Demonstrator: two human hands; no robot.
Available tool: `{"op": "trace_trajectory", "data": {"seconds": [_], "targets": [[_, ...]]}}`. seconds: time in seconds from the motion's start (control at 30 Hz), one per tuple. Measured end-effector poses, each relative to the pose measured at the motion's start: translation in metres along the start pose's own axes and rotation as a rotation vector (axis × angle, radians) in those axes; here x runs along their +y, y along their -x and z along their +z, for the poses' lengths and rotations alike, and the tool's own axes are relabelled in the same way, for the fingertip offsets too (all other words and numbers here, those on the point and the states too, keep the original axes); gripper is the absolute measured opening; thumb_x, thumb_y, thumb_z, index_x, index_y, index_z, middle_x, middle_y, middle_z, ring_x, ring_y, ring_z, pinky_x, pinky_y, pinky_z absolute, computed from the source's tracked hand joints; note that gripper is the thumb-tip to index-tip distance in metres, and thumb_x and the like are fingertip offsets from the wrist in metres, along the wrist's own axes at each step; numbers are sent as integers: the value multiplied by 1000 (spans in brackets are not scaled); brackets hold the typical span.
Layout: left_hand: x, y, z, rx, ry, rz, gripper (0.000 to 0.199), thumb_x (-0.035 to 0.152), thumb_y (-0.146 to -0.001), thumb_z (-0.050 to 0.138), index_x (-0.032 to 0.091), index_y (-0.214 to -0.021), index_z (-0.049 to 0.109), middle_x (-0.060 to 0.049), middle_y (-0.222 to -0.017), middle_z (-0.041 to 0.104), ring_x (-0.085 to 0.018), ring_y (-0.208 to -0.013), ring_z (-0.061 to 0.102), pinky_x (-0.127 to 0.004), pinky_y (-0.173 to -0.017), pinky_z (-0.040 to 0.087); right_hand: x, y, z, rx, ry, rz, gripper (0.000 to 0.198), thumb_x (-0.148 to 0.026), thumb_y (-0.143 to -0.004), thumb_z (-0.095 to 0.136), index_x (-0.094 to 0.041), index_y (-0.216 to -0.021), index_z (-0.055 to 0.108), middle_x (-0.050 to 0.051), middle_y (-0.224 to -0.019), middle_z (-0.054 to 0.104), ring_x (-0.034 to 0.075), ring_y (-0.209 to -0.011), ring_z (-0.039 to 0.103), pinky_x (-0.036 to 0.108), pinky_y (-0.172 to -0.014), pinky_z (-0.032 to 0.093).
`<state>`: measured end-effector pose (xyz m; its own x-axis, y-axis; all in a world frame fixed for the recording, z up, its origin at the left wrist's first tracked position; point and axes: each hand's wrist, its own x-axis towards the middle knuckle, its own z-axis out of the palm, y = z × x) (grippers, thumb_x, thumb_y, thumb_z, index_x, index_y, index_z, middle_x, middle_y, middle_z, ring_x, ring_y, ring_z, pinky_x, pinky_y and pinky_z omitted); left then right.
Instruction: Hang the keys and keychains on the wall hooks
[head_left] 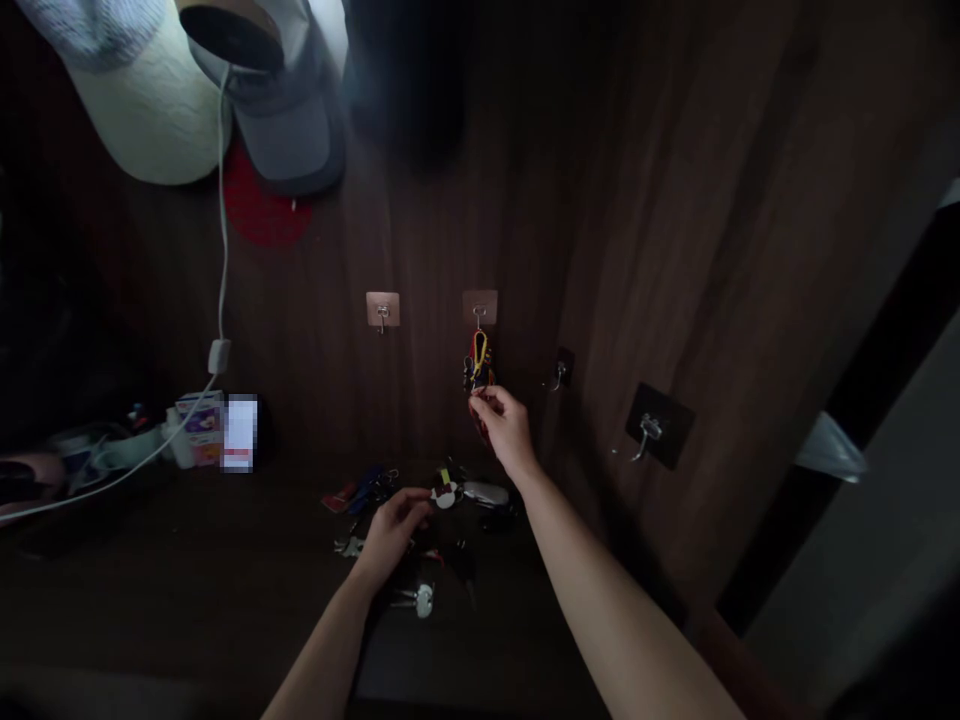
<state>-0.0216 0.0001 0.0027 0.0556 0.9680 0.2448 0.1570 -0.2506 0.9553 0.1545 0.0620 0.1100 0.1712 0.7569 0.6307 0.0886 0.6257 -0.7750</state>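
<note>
On the back panel, a clear adhesive hook [480, 308] carries a hanging bunch of keychains [480, 355] with a yellow loop, red cord and dark pieces. My right hand [506, 425] is raised to the bottom of this bunch, thumb and fingers pinched on a reddish strap there. Lower down, my left hand [396, 528] reaches over the shelf, its fingertips closed on the edge of a small white figure keychain [444, 495] with dark red markings. Beside that lies a silver oval key fob [486, 493]. Keys with a white round tag [424, 600] lie in front of my left hand.
Blue and red keychains [367, 490] lie left on the dark shelf. Other hooks stick to the walls: one clear [382, 310], one small black [562, 370], one larger black [656, 425]. Caps [289, 140] and a white cable [223, 220] hang upper left, above small boxes [201, 425].
</note>
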Motion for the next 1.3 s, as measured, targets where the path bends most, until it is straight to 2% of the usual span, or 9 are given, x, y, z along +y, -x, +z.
{"op": "trace_trajectory", "data": {"seconds": [0.27, 0.4, 0.57, 0.73, 0.93, 1.03, 1.2, 1.3], "targets": [[1, 0, 0, -14, 12, -11, 33, 44, -69, 58, 17, -88, 64, -1, -72, 62, -13, -64, 55, -25, -64, 42, -16, -71, -1, 182, 87, -153, 24, -37, -66, 60, -18, -78, 65, -2, -61, 59, 12, -55, 51, 24, -54, 40], [1, 0, 0, -22, 14, -26, 35, 45, -69, 57, 17, -88, 64, -1, -72, 62, -14, -65, 54, -24, -63, 42, -23, -103, 5, 204, 120, -170, 25, -36, -65, 60, -16, -78, 66, 0, -63, 61, 13, -55, 52, 25, -55, 40], [-1, -1, 0, -18, 53, -22, 32, 43, -70, 57, 16, -87, 63, -1, -71, 61, -13, -64, 53, -24, -61, 40, -29, -123, 12, 166, 235, -150, 23, -34, -62, 60, -15, -74, 66, -1, -58, 60, 13, -54, 52, 24, -54, 37], [-5, -2, 0, -29, 71, 5, 30, 41, -72, 56, 16, -87, 63, -1, -71, 60, -13, -64, 52, -24, -62, 40, -27, -132, 12, 174, 376, -120, 16, -31, -63, 60, -18, -71, 64, -3, -53, 57, 13, -53, 52, 24, -53, 36], [-7, -3, -1, -32, 55, 9, 32, 42, -72, 56, 15, -87, 63, -1, -71, 60, -13, -63, 52, -25, -61, 40, -13, -133, 7, 241, 359, -69, 9, -21, -66, 56, -17, -74, 57, -3, -52, 55, 15, -53, 54, 25, -55, 39], [-7, -3, -1, -36, 57, 8, 30, 42, -73, 56, 16, -87, 63, -1, -71, 61, -12, -63, 52, -25, -62, 40, -6, -125, 3, 252, 359, -67, 8, -21, -67, 56, -18, -74, 55, -3, -54, 55, 15, -54, 54, 25, -56, 39], [-6, -2, -1, -38, 52, 14, 30, 41, -73, 57, 16, -87, 64, -1, -72, 61, -13, -64, 53, -24, -62, 40, 9, -102, 3, 284, 297, -64, 16, -31, -72, 51, -19, -80, 55, -1, -59, 57, 16, -55, 52, 27, -57, 39], [-6, -3, -2, -39, 39, 4, 30, 41, -73, 57, 15, -87, 63, -1, -71, 61, -13, -64, 53, -23, -62, 41, 22, -82, 4, 304, 251, -41, 18, -30, -71, 48, -19, -84, 55, -1, -62, 57, 16, -57, 53, 28, -59, 40]]}}
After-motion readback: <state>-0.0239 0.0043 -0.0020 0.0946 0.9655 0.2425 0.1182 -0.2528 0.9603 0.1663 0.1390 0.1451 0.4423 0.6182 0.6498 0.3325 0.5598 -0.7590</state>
